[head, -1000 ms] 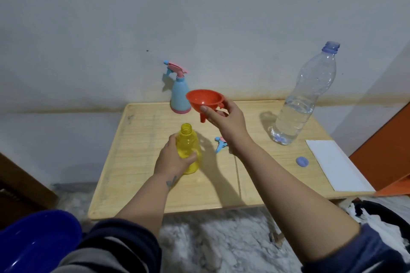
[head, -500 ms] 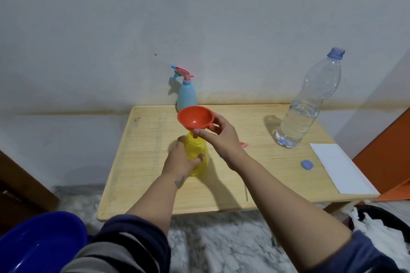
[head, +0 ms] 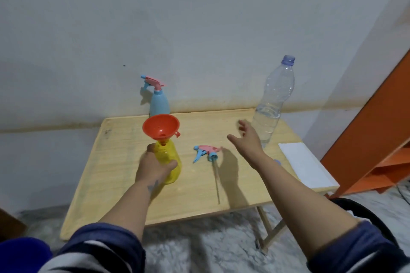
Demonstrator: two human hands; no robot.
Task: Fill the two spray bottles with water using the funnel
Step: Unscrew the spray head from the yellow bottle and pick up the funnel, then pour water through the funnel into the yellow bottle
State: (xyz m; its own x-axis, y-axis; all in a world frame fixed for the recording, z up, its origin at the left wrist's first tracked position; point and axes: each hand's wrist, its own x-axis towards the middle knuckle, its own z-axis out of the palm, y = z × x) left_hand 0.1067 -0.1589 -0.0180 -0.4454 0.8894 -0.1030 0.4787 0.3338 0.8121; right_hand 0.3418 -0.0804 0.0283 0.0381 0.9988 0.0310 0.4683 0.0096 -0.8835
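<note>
Head view: the left hand (head: 155,167) grips the yellow translucent plastic spray bottle (head: 169,163) mid-table, the orange plastic funnel (head: 160,127) seated in its neck. The right hand (head: 247,137), fingers spread, hangs empty beside the clear plastic water bottle (head: 273,104) near the light wooden table (head: 115,162)'s far right edge.

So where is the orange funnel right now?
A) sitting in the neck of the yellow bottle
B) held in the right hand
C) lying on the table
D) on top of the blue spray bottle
A: the orange funnel stands with its spout in the neck of the yellow bottle, which the left hand steadies.

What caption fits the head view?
Left hand steadies yellow bottle with funnel; right hand reaches toward water bottle.
</note>
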